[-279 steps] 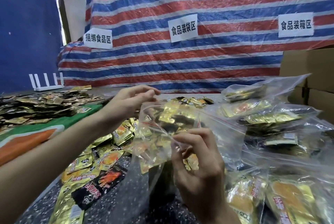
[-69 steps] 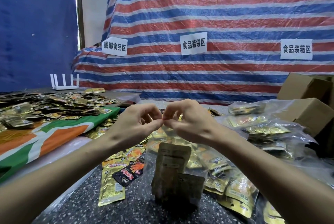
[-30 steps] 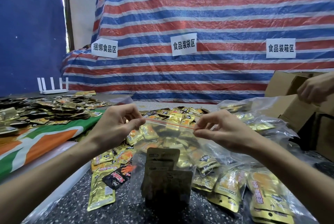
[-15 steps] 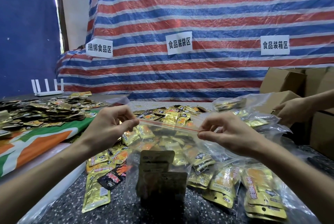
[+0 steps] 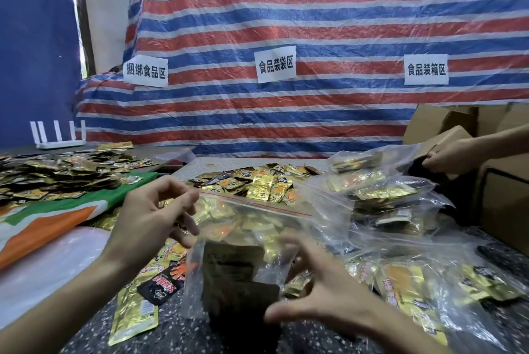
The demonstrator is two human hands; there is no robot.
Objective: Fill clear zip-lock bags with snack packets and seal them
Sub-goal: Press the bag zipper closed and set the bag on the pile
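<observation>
Zip-lock bag (image 5: 246, 227), packet-filled, upright on desk (image 5: 183, 336) between left hand (image 5: 151, 219) (curled at its corner, grip indiscernible) and splayed, empty right hand (image 5: 326, 293); risk: unsupported, it may topple or gape.

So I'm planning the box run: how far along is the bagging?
Done: several filled bags piled on the right. In hand: a filled clear bag, red zip strip looking closed, left hand at its corner, right hand open against its side. Left: many loose packets behind.
</observation>
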